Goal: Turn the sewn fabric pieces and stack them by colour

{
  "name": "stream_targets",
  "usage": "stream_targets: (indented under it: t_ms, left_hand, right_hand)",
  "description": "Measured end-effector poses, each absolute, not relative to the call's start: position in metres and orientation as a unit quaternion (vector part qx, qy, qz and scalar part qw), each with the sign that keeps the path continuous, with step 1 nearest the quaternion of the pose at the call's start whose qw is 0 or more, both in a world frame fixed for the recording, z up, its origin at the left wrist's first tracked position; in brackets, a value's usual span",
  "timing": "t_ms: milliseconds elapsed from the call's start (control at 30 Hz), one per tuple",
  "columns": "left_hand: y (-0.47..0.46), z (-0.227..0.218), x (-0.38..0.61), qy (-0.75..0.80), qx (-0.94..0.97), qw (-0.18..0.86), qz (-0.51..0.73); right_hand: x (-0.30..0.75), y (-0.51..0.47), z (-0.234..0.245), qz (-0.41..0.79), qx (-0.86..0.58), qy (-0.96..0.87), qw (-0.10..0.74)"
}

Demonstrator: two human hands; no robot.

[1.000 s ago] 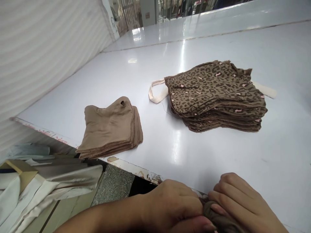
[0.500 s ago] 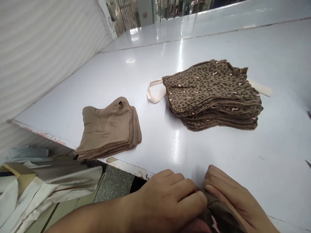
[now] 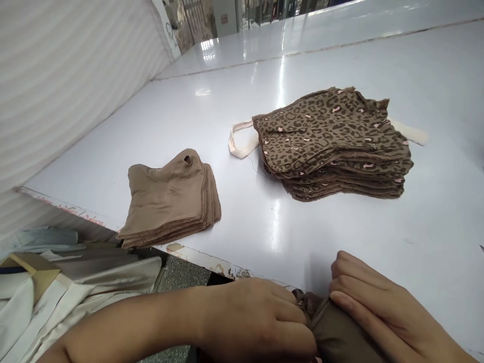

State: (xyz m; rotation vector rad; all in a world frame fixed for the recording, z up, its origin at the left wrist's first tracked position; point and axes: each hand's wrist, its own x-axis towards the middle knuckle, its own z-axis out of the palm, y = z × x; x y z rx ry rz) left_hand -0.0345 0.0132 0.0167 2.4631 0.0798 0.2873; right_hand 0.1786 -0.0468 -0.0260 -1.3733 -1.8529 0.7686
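My left hand [image 3: 253, 322] and right hand [image 3: 381, 307] press in toward each other at the near edge of the worktop [image 3: 340, 237], fingers curled, pinching a bunched piece of brown cloth [image 3: 342, 333] between them. A crumpled, darker fold of it [image 3: 307, 302] pokes up just past my left fingers.

Compared with half a second ago, the bundle has turned. The pink-flecked print that showed then has all but gone, and a plain brown face now lies on top. My right hand also sits a little further up the worktop.

The two stacks ahead lie where they did, well apart from my hands. On the right is a pile of leopard-print cloth pieces [image 3: 328, 143] with pink flecks, and a cream strap [image 3: 242, 143] sticks out from under it. To its left is a lower stack of plain tan pieces [image 3: 170, 199], the top one with a small hole [image 3: 188, 160] near its corner.

Below the worktop's edge, near my left forearm, pale folded garments [image 3: 86, 275] lie heaped. A ribbed white curtain [image 3: 75, 75] rises along the far left.
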Motion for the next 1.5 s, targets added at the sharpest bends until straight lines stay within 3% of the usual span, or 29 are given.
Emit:
stream_targets:
  t_ms: [267,367,500,567,700,833,933,1100,1267,1367,1500]
  left_hand:
    - [0.023,0.008,-0.054,0.104,0.842,0.510,0.143]
    - [0.025,-0.002,-0.054,0.186,0.856,0.452,0.170]
    - [0.025,-0.008,-0.053,0.230,0.882,0.364,0.191]
    - [0.025,-0.009,-0.052,0.241,0.879,0.355,0.210]
    - [0.024,-0.005,-0.053,0.249,0.886,0.343,0.191]
    - [0.023,0.005,-0.054,0.213,0.930,0.251,0.162]
    - [0.024,0.012,-0.049,0.138,0.940,0.273,0.149]
    - [0.025,0.011,-0.041,0.072,0.937,0.314,0.134]
    - [0.023,0.002,-0.040,0.006,0.940,0.320,0.118]
    - [0.024,0.007,-0.042,0.052,0.942,0.317,0.099]
    - [0.018,0.028,-0.040,0.258,0.897,0.331,0.138]
  right_hand:
    - [0.200,-0.032,-0.033,0.373,-0.438,-0.761,0.299]
    - [0.197,-0.026,-0.031,0.360,-0.489,-0.745,0.277]
    - [0.184,-0.024,-0.020,0.190,-0.552,-0.759,0.289]
    - [0.175,-0.024,-0.016,0.172,-0.512,-0.800,0.261]
    - [0.160,-0.022,-0.016,0.273,-0.424,-0.836,0.214]
    - [0.159,-0.020,-0.016,0.374,-0.439,-0.773,0.266]
    - [0.160,-0.022,-0.014,0.445,-0.457,-0.718,0.277]
    - [0.157,-0.030,-0.017,0.573,-0.536,-0.521,0.337]
    - [0.157,-0.035,-0.024,0.712,-0.529,-0.320,0.332]
    - [0.160,-0.039,-0.028,0.656,-0.563,-0.360,0.349]
    - [0.161,-0.042,-0.029,0.426,-0.596,-0.585,0.347]
